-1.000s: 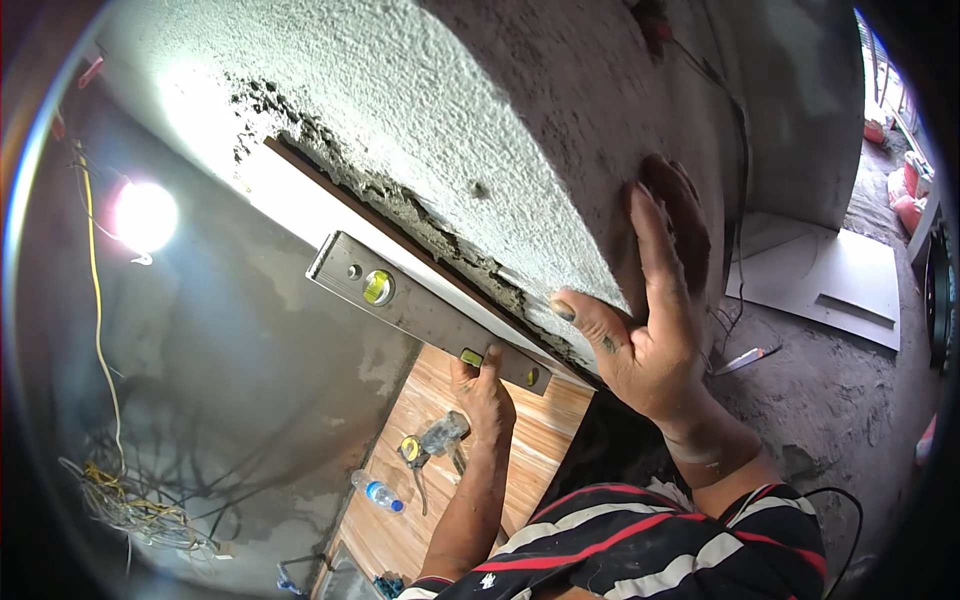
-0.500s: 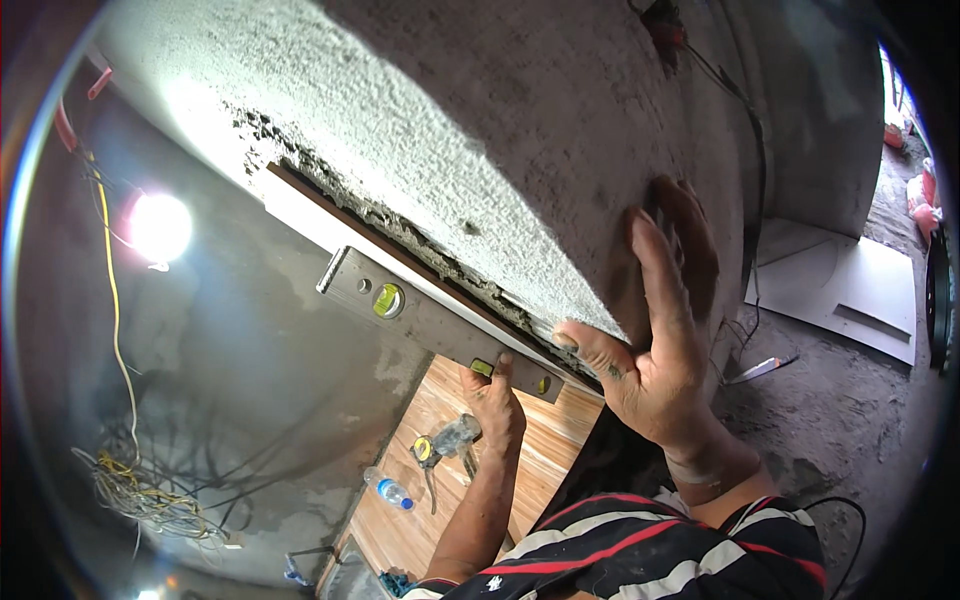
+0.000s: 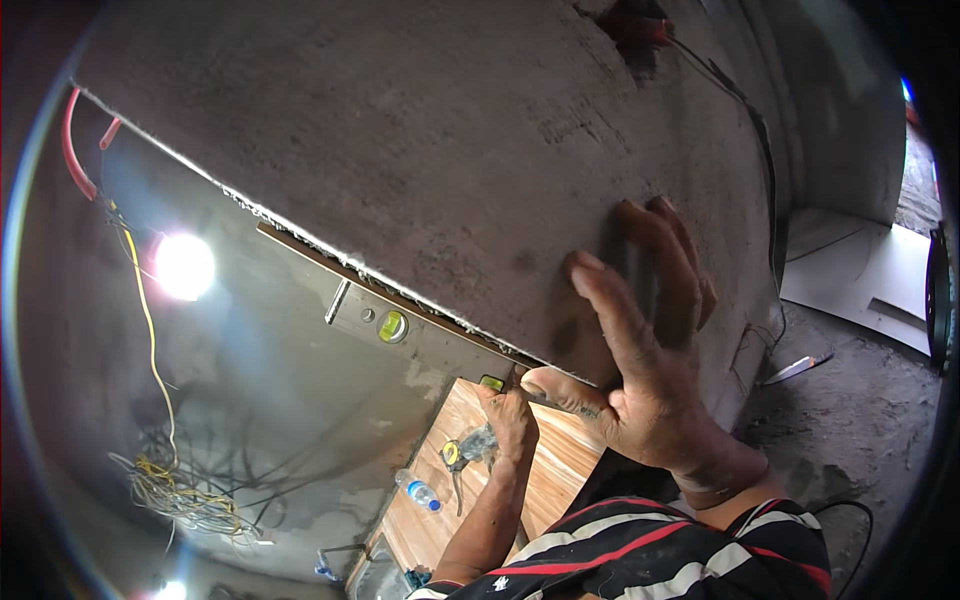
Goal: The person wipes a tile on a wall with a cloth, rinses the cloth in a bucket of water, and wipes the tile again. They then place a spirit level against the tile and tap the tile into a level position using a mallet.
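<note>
The hands I follow remotely are doing different work: the right hand (image 3: 652, 385) is spread open, gripping nothing, its fingers against the broad grey plastered wall (image 3: 380, 170) and its thumb at the edge, while the left hand (image 3: 512, 428) is curled around the lower end of the grey metal spirit level. Since a second ago my view has swung, thinning the wall's bright, rough side to a line, so I can judge less of the contact between the brown-edged strip (image 3: 312, 250), beyond the left hand, and the grey metal spirit level (image 3: 438, 348) alongside it.
</note>
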The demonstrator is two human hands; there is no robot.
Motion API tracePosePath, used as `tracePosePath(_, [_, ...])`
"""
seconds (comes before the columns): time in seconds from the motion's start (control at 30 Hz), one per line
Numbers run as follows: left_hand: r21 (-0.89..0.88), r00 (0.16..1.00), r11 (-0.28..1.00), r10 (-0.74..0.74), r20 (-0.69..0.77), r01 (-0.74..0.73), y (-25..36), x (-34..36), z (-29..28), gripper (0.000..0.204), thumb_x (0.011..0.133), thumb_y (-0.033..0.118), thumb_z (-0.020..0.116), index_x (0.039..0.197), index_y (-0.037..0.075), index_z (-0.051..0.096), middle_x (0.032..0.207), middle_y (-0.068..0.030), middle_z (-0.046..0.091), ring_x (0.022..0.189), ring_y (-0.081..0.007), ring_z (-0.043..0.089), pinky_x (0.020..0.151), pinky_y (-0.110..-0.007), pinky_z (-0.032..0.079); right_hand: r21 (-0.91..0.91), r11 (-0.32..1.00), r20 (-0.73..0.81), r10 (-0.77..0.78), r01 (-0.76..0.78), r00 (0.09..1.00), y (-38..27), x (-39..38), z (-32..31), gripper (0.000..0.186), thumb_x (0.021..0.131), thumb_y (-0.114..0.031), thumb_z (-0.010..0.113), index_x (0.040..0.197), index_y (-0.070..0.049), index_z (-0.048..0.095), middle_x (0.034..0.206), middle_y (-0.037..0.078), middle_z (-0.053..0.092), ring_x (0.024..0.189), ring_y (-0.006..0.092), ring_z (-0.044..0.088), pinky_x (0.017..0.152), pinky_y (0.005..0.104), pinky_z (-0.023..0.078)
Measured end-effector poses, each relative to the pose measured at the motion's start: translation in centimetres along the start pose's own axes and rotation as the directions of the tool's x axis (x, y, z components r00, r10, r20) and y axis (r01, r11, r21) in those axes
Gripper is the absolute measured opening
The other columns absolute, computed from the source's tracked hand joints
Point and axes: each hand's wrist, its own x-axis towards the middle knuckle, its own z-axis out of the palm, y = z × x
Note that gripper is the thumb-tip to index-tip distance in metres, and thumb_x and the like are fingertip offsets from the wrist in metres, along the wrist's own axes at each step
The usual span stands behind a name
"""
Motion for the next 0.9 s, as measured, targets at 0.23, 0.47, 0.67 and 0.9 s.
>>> tracePosePath(0.23, [-0.18, 0.999, 0.982, -0.045, 0.021, 0.048, -0.4, -0.6, 0.1, 0.051, 0.098, 0.011, 0.073, 0.14, 0.003, 0.046, 0.128, -0.0082, 0.06, 0.116, -0.0192, 0.059, 0.105, -0.035, 0.046, 0.038, 0.999, 0.049, 0.008, -0.01, 0.999, 0.2, 0.0, -0.3, 0.092, 0.071, -0.042, 0.091, 0.151, -0.021, 0.05, 0.16, 0.023, 0.032, 0.152, 0.0467, 0.023, 0.117, 0.0555, 0.022])
tracePosePath(0.47, [-0.259, 0.995, 0.962, -0.072, 0.063, 0.086, -1.0, -0.7, 0.4, 0.051, 0.097, 0.013, 0.073, 0.139, 0.003, 0.046, 0.129, -0.0087, 0.06, 0.116, -0.0194, 0.059, 0.104, -0.035, 0.046, 0.081, 0.996, 0.007, 0.032, -0.032, 0.999, 0.1, 0.2, -0.2, 0.09, 0.069, -0.039, 0.093, 0.148, -0.023, 0.054, 0.157, 0.022, 0.035, 0.151, 0.0463, 0.026, 0.115, 0.0548, 0.023])
tracePosePath(0.67, [-0.285, 0.993, 0.953, -0.084, 0.085, 0.105, -1.2, -0.8, 0.1, 0.05, 0.097, 0.014, 0.073, 0.139, 0.003, 0.046, 0.13, -0.009, 0.06, 0.117, -0.0196, 0.059, 0.104, -0.035, 0.047, 0.129, 0.991, -0.01, 0.023, -0.022, 1.0, 0.2, 0.1, -0.1, 0.093, 0.065, -0.041, 0.093, 0.148, -0.024, 0.054, 0.156, 0.02, 0.037, 0.151, 0.0455, 0.026, 0.115, 0.0544, 0.023])
tracePosePath(0.9, [-0.324, 0.99, 0.938, -0.094, 0.105, 0.124, -1.7, -0.9, 0.0, 0.05, 0.097, 0.015, 0.072, 0.138, 0.003, 0.046, 0.131, -0.0095, 0.06, 0.118, -0.0197, 0.06, 0.104, -0.034, 0.048, 0.101, 0.993, 0.087, 0.057, -0.065, 0.995, 0.1, 0.1, -0.7, 0.097, 0.062, -0.038, 0.094, 0.149, -0.028, 0.053, 0.158, 0.018, 0.033, 0.153, 0.0444, 0.021, 0.117, 0.0551, 0.022])
